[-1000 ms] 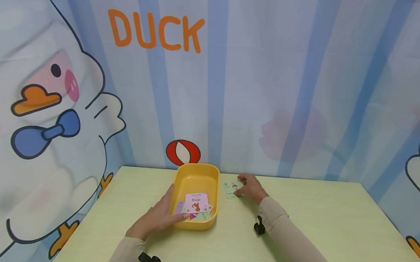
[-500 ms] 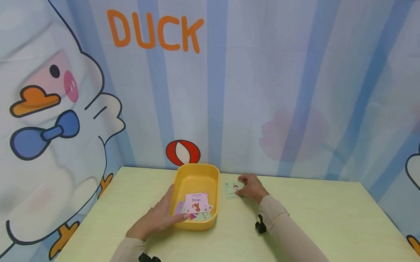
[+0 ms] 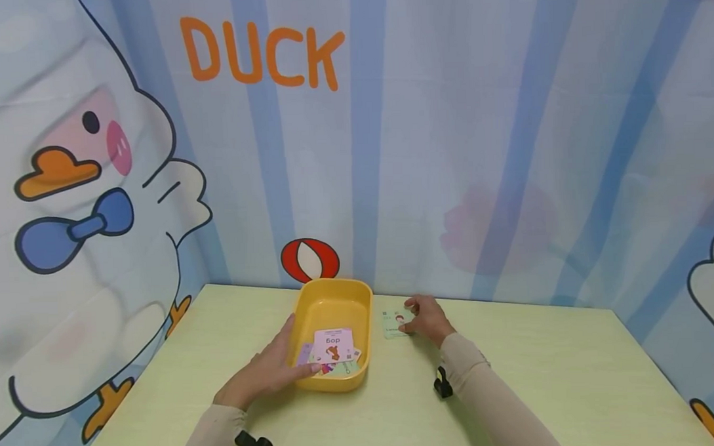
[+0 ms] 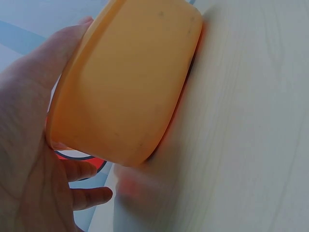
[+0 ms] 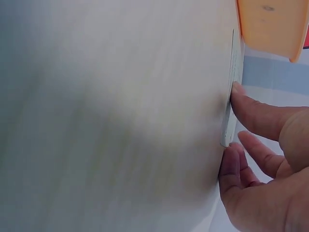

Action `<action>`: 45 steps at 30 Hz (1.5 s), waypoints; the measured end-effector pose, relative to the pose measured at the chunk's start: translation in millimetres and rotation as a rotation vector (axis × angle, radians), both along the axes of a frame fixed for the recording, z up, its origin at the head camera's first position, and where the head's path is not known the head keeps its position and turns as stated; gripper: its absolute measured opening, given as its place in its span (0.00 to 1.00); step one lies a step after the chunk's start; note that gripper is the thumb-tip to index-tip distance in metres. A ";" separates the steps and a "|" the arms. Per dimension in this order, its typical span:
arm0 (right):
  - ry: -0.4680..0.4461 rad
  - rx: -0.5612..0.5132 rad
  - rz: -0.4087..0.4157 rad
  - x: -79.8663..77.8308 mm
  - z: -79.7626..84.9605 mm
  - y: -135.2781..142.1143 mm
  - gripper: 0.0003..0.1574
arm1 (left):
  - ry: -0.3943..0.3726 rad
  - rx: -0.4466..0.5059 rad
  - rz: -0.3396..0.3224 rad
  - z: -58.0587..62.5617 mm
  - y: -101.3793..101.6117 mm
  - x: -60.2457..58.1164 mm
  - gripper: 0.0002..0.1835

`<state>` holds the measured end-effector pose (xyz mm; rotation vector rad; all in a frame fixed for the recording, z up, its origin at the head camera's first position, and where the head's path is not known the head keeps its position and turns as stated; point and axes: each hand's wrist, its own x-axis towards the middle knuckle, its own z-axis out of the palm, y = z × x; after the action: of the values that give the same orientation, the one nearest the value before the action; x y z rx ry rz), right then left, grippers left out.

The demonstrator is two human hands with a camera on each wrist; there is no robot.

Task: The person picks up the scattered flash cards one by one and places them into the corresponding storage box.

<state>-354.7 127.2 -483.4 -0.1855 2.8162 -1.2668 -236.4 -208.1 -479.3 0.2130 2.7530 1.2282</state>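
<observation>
My left hand (image 3: 266,369) rests against the left side of a yellow plastic tub (image 3: 334,289), thumb laid over the near corner of its rim. Seen from the left wrist, the fingers (image 4: 91,198) stretch past the tub's end. Right of the tub, a pale green picture card (image 3: 391,324) lies on the table close to the back edge. My right hand (image 3: 429,320) is on it: the thumb (image 5: 256,113) presses its face, and the fingertips are curled right at its edge. Part of the card is hidden by the thumb and fingers.
In the tub lie several picture cards, the topmost a pink "dog" card (image 3: 333,345). The pale yellow table (image 3: 539,374) ends at a cartoon duck cloth backdrop (image 3: 425,148) just behind the tub and card. A black wrist camera (image 3: 442,383) sits below the right sleeve.
</observation>
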 end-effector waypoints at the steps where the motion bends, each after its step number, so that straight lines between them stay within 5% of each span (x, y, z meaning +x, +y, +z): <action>1: 0.006 0.007 0.000 0.1 0.0 0.0 0.35 | 0.001 0.000 0.001 0.3 0.1 0.2 0.67; 6: 0.055 0.047 0.010 1.7 2.1 -0.5 0.36 | 0.005 -0.003 0.004 1.1 0.6 0.8 0.68; 45: -0.124 0.073 0.001 -1.0 7.5 -0.4 0.34 | 0.015 0.034 -0.008 -0.8 -0.3 1.0 0.66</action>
<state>-355.7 126.8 -475.9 -0.1015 2.7506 -1.1309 -235.4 -208.4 -480.1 0.2368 2.7430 1.2770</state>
